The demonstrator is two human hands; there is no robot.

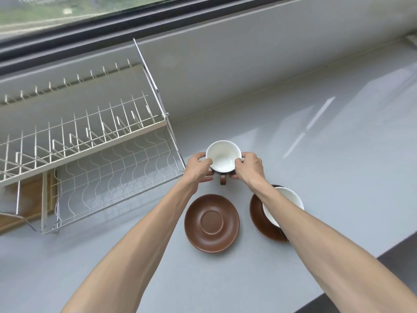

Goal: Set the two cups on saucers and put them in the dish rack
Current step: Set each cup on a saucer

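Observation:
A cup (222,155), white inside and brown outside, sits upright on the grey counter with its handle pointing toward me. My left hand (198,167) grips its left side and my right hand (248,166) its right side. Nearer to me lies a bare brown saucer (196,224). To its right a second cup (286,199) rests on a second brown saucer (257,211), both partly hidden by my right forearm. The white wire dish rack (112,168) stands at the left, with nothing in it.
A wooden board (29,199) lies under the rack's left part. The counter (316,154) runs to a grey back wall under a window. Its front edge cuts across the lower right, with dark floor (401,245) beyond.

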